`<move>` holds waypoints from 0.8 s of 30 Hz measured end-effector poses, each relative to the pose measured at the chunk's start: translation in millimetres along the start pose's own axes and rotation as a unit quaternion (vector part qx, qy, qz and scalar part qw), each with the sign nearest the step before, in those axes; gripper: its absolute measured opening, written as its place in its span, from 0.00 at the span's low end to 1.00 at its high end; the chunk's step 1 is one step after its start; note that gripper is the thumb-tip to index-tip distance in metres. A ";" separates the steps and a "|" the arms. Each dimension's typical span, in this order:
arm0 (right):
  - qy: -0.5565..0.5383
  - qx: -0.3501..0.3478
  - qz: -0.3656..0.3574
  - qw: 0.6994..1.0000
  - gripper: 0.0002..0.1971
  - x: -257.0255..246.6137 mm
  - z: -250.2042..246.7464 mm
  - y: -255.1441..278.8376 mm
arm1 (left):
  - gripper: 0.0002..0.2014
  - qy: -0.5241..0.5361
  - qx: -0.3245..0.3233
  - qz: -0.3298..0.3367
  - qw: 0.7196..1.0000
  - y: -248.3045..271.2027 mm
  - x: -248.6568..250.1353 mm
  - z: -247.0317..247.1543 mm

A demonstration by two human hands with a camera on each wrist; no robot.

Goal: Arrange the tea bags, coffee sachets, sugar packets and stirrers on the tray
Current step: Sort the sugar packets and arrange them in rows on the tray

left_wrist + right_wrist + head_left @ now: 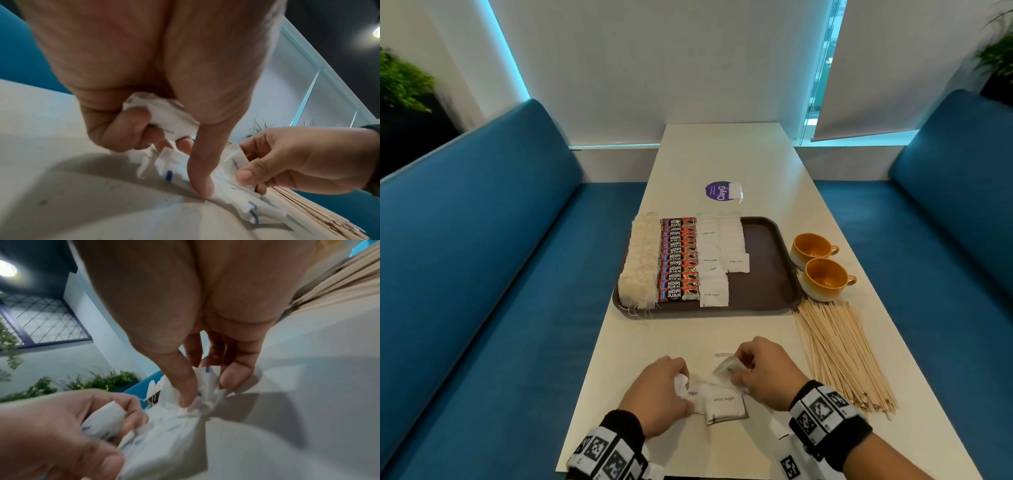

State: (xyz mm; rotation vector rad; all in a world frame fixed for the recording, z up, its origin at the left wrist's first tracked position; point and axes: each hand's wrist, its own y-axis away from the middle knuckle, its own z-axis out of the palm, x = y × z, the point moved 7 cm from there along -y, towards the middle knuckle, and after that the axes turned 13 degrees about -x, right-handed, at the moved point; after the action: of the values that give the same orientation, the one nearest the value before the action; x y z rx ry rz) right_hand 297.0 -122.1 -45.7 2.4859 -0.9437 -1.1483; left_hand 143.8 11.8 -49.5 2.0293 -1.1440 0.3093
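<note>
A brown tray on the white table holds a column of tea bags, a column of red coffee sachets and white sugar packets. Near the table's front edge lies a small heap of loose sugar packets. My left hand grips a crumpled sugar packet in its curled fingers, and its thumb presses on the heap. My right hand pinches another sugar packet out of the heap between thumb and fingers. Wooden stirrers lie in a pile to the right.
Two orange cups stand right of the tray. A purple round sticker with one white packet lies beyond the tray. Blue benches flank the table on both sides.
</note>
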 end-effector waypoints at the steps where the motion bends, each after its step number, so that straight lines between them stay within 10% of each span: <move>1: -0.014 0.003 -0.001 1.000 0.08 0.3 -5.9 1.0 | 0.14 0.009 0.004 -0.003 1.000 0.7 -2.2 -0.7; 9: 0.011 -0.049 0.003 0.999 0.33 -11.2 -7.2 -16.4 | 0.16 -0.031 -0.012 -0.034 0.999 6.0 -15.1 5.6; 14: 0.045 -0.050 0.023 0.997 0.28 -13.0 0.3 -25.6 | 0.09 0.116 0.023 -0.022 0.993 17.5 -30.2 2.1; 20: 0.059 -0.041 0.027 0.997 0.18 -9.8 -3.1 -23.6 | 0.16 0.597 -0.070 0.081 0.795 31.6 -25.0 12.1; 24: -0.058 -0.016 -0.011 0.998 0.13 -1.4 -8.3 -13.1 | 0.21 0.661 -0.001 0.075 0.747 39.9 -20.3 11.7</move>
State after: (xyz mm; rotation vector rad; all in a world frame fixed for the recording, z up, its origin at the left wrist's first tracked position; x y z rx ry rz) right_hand 308.6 -111.5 -45.4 2.4320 -0.9216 -1.3167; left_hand 98.1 4.0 -48.2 1.1250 -0.3288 1.5105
